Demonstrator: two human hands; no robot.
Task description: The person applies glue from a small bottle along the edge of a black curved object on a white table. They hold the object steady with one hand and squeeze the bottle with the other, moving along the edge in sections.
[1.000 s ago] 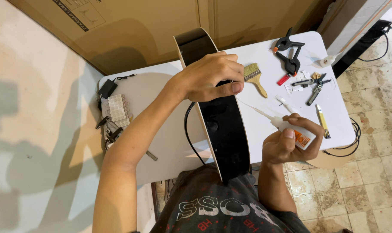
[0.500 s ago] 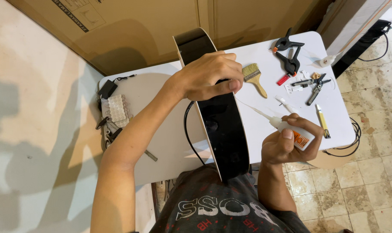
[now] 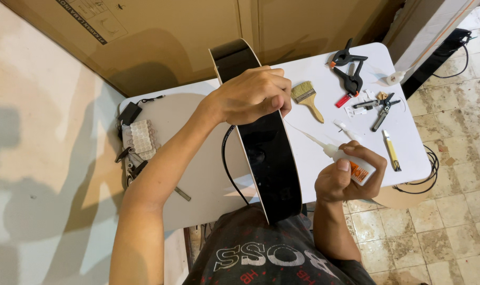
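Nothing has shifted: left hand [image 3: 253, 95] grips the guitar body [image 3: 263, 142], right hand [image 3: 345, 174] clutches the glue bottle [image 3: 350, 163].

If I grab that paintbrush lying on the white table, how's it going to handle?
The paintbrush looks light and stiff in its flat wooden handle, so it probably won't roll. Its pale bristles would likely flex if pushed. It lies alone on the white table, beside the black guitar body, so lifting it seems easy.

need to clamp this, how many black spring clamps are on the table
2. One spring clamp lies at the table's far right edge; the other spring clamp, red-tipped, lies just below it, right of the paintbrush. More could be hidden.
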